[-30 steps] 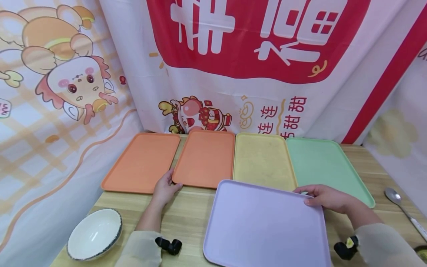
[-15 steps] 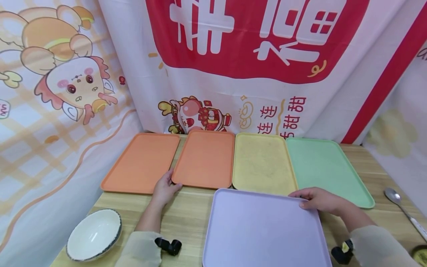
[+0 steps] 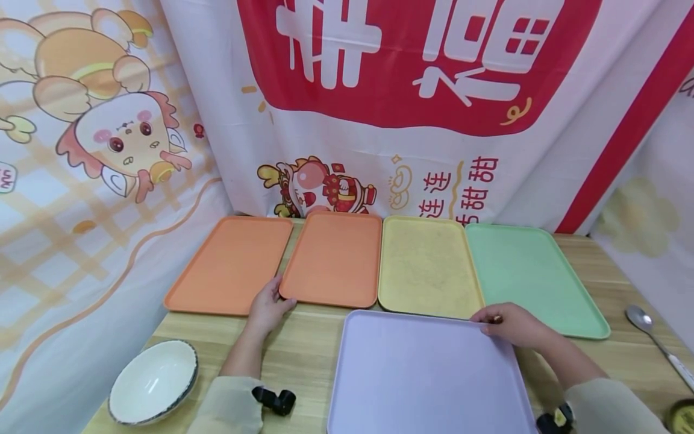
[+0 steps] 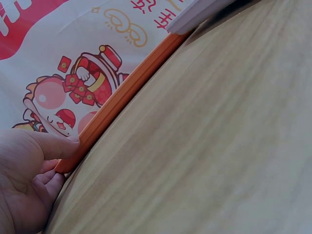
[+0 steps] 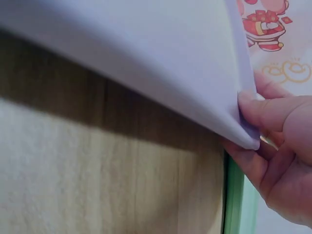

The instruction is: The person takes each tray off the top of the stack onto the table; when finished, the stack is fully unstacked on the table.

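Note:
My right hand [image 3: 512, 325] pinches the far right corner of a lavender tray [image 3: 428, 374], thumb on top and fingers beneath. In the right wrist view, that tray's near edge stands above the wood, with shadow under it. The left hand [image 3: 268, 307] holds the near left corner of the second orange tray [image 3: 332, 259]. Its thumb lies along the orange rim [image 4: 114, 105] in the left wrist view, with fingers curled at the corner. Just beyond the lavender tray lies a yellow tray [image 3: 428, 262], and a green tray [image 3: 534, 277] is to its right.
Another orange tray [image 3: 233, 262] lies at the far left of the row. A white bowl [image 3: 154, 381] stands near the table's left edge. To the right are a spoon [image 3: 647, 328] and part of a round dark-rimmed container [image 3: 682, 416]. A printed cloth [image 3: 347, 138] hangs behind.
My right hand has drawn the lavender tray toward me and slightly left, showing more of the yellow tray's near edge. The left hand has stayed on the orange tray's corner.

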`<control>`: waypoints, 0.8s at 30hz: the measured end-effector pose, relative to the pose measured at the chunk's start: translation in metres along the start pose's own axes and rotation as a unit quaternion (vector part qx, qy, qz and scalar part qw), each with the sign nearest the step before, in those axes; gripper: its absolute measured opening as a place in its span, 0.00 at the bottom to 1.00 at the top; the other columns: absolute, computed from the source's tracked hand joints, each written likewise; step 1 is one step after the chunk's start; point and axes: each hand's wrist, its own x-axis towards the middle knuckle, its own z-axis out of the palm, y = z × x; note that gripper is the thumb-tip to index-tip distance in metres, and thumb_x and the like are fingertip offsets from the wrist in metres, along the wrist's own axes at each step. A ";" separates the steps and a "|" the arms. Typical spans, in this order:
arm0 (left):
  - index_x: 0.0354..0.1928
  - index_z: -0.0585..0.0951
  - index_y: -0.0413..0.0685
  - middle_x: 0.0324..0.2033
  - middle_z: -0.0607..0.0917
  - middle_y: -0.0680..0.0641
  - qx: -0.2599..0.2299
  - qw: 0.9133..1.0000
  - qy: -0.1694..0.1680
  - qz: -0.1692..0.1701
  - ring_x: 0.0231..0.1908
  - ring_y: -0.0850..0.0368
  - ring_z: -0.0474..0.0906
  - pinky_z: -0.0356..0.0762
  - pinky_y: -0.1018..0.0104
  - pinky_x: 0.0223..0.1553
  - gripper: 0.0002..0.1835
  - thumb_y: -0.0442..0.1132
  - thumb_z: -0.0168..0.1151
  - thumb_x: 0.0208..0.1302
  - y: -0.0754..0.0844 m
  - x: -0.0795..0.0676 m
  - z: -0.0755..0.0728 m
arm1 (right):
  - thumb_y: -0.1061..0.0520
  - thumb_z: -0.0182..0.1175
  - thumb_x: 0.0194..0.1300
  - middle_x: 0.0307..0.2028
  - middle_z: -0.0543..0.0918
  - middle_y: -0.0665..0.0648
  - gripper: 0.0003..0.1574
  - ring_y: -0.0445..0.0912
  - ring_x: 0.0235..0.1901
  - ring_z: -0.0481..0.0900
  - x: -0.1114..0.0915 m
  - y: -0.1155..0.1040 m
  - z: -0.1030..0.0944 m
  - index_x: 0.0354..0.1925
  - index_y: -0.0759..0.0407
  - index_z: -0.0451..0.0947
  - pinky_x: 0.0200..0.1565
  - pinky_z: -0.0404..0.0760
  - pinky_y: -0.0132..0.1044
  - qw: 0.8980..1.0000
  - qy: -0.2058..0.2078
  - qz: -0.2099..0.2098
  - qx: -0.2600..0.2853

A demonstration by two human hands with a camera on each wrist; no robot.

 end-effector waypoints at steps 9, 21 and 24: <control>0.76 0.51 0.36 0.75 0.53 0.36 -0.005 1.000 -0.003 -0.008 0.75 0.40 0.51 0.56 0.52 0.75 0.42 0.28 0.61 0.65 0.001 0.001 0.000 | 0.66 0.61 0.65 0.44 0.85 0.56 0.15 0.46 0.41 0.78 0.000 -0.007 0.009 0.48 0.58 0.85 0.43 0.84 0.44 0.998 0.037 0.037 -0.032; 0.76 0.51 0.36 0.75 0.53 0.36 -0.006 1.000 -0.004 -0.006 0.75 0.40 0.51 0.56 0.52 0.75 0.41 0.29 0.61 0.65 0.000 0.000 0.000 | 0.67 0.63 0.62 0.39 0.85 0.55 0.14 0.45 0.38 0.78 -0.002 -0.009 0.016 0.44 0.58 0.87 0.38 0.84 0.40 0.995 0.074 0.027 -0.064; 0.75 0.51 0.35 0.75 0.54 0.35 -0.005 1.000 -0.002 -0.004 0.74 0.39 0.51 0.56 0.51 0.75 0.41 0.28 0.61 0.64 0.000 0.000 0.000 | 0.67 0.63 0.61 0.39 0.86 0.55 0.13 0.45 0.38 0.79 -0.002 -0.009 0.018 0.43 0.57 0.87 0.37 0.83 0.40 0.993 0.085 0.029 -0.073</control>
